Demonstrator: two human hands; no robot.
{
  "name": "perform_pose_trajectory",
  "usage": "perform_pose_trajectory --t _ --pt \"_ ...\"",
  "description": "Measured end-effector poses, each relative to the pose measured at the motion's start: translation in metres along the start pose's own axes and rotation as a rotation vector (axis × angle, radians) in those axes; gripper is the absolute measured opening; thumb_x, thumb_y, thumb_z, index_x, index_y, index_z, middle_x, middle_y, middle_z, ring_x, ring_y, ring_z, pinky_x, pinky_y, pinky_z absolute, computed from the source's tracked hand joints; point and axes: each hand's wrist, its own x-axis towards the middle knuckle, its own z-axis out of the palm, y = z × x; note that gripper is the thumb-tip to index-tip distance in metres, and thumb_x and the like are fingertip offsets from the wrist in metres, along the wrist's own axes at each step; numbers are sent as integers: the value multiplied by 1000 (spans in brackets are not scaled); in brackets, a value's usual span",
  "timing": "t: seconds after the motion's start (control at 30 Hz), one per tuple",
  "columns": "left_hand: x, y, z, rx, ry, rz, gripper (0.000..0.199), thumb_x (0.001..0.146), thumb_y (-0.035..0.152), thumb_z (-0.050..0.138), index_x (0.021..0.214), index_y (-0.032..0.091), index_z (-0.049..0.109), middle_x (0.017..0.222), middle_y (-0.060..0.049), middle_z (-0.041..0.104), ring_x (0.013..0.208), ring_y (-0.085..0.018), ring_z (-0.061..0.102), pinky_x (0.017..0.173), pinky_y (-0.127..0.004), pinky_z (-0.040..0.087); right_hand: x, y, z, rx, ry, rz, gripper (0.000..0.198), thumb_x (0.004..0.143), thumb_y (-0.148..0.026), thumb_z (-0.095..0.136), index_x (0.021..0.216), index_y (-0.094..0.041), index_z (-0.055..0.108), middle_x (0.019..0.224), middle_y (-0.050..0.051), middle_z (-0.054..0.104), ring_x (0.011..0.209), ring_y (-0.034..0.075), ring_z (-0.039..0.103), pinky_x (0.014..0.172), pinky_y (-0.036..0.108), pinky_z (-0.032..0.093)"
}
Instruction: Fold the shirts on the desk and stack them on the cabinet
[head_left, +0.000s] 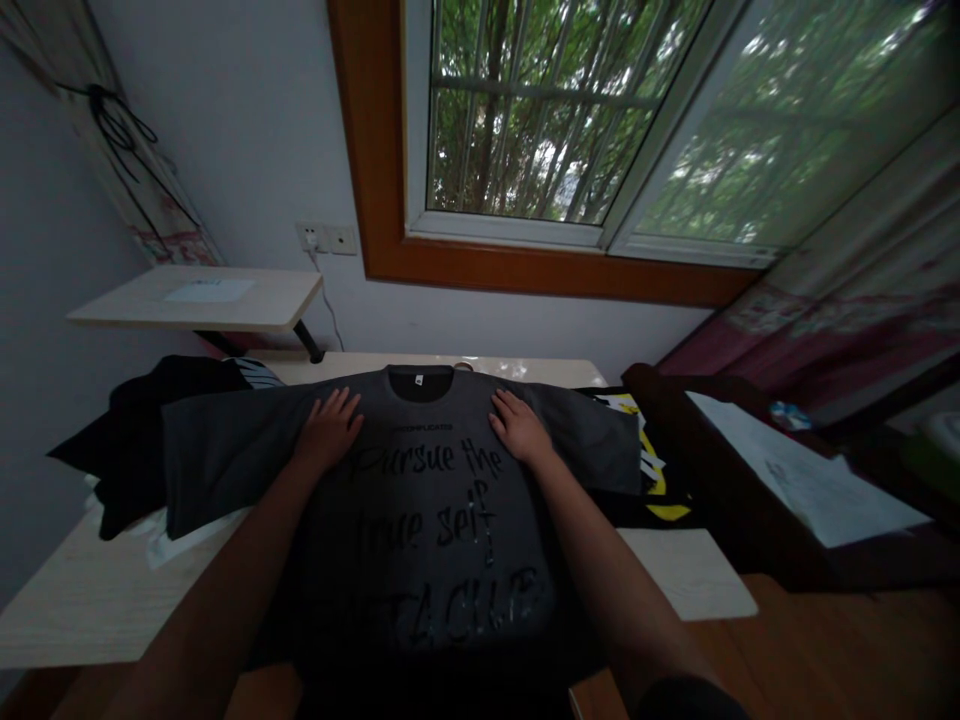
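T-shirt in dark grey lies spread across the tabletop, neckline at twelve o'clock, sleeves reaching toward nine and three; taking its chest as the clock's centre, the rest falls around it. Black lettering runs over the front, "Pursue the true self" being readable, and the part toward six o'clock sinks into shadow. The left hand lies palm down on the cloth at ten o'clock, fingers straight, slightly spread and gripping nothing. The right hand rests likewise at two o'clock, its fingers flat and extended on the shirt.

At nine o'clock, black clothes sit bunched beside the left sleeve, with white cloth showing under it. At three o'clock, a black and yellow garment pokes out past the other sleeve, and farther that way lies a sheet of paper. A raised shelf stands at ten o'clock, a wall socket at eleven, a window between twelve and one.
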Motion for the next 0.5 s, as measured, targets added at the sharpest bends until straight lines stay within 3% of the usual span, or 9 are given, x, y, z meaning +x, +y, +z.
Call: perform_pose_trajectory --t 0.23,0.5 --pt "-31 -23 -10 -111 -3 164 54 101 41 34 147 18 51 160 -11 41 150 -26 36 123 -47 29 -24 10 -3 -8 46 -28 52 103 -39 41 146 -12 53 157 12 46 147 27 40 123 44 31" --pt "-34 -32 -9 -157 -51 251 55 102 51 35 148 26 49 161 -5 41 151 -26 34 123 -53 25 -34 15 -4 14 58 -52 52 103 -38 41 146 -12 53 156 14 45 145 30 42 121 49 34"
